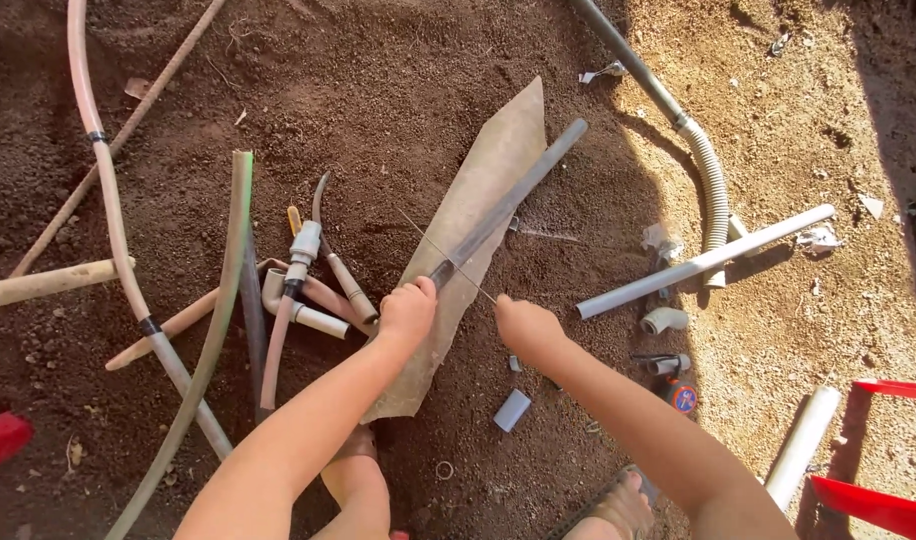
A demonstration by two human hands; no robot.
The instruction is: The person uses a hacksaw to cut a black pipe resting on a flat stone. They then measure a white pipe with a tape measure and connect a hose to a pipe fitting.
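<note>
Bare knee [353,480] low in frame, then left hand [408,312] clenched on grey pipe [508,205] lying across the flat slab [478,215], right hand [526,328] gripping thin blade [448,258]; blade could skip off the round pipe toward left-hand fingers.

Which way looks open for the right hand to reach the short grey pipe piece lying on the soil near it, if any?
Probably yes. The pipe piece lies on bare soil just below the right hand, nothing over it. But that hand grips a thin blade, so it would likely need freeing first.
</note>
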